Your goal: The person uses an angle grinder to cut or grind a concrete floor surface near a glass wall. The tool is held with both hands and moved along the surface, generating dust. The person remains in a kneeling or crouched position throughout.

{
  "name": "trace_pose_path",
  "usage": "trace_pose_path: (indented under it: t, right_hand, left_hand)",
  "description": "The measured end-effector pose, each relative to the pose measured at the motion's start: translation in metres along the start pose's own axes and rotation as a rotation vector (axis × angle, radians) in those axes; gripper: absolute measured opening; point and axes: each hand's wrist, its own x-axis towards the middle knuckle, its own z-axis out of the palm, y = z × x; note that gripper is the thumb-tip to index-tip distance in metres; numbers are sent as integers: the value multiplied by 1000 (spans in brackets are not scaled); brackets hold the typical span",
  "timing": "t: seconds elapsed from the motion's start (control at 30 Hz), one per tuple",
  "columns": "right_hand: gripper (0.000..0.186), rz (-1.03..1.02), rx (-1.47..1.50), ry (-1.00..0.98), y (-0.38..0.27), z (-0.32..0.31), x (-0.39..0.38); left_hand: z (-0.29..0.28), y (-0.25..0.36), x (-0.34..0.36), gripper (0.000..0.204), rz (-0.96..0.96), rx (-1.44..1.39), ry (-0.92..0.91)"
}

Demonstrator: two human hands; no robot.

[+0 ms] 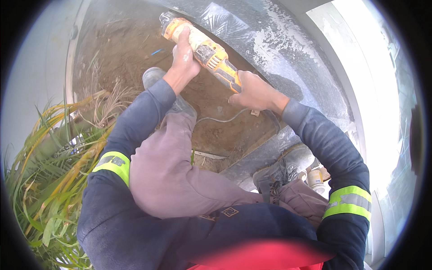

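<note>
A yellow and black angle grinder (213, 56), pale with dust, slants across the upper middle, its head at the upper left. My left hand (185, 59) is closed around the front of its body, the thumb lying along the casing. Around the rear handle, my right hand (257, 90) is closed. The grinder's head is beside the edge of a dark grey slab (283, 58) patched with white dust. Whether the head touches the slab, I cannot tell, and no disc shows clearly.
Bare brown soil (121, 54) lies below the tool, with a thin pale cable (222, 120) on it. Green and yellow palm-like leaves (49, 198) crowd the left. Beside my right shoe (288, 166) stands a small dusty container (316, 180). A pale wall (40, 58) rises at far left.
</note>
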Motion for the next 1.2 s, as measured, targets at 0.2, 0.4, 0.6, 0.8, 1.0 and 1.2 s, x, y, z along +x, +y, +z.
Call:
trace_pose_path:
  t: [0.2,0.4,0.6,0.8,1.0,1.2]
  right_hand:
    - [46,-1,4,31,6,5,-3]
    - [47,14,-21,-20,7,6,-25]
    - [47,-40,-9,38,15,9,-13]
    - [46,-17,-5,6,13,2,1]
    - [48,-58,-3,55,15,7,8]
    - [47,-48,-6,66,24,17,-14]
  left_hand:
    - [15,4,-15,43,-36,-75,14]
    - [20,0,-36,43,-53,-77,29]
    - [8,-3,-20,43,-64,-79,-1]
    - [8,-1,-8,42,-26,-51,0]
    - [4,3,0,43,-36,-59,5]
    - [10,-7,-23,45,-54,-44,10]
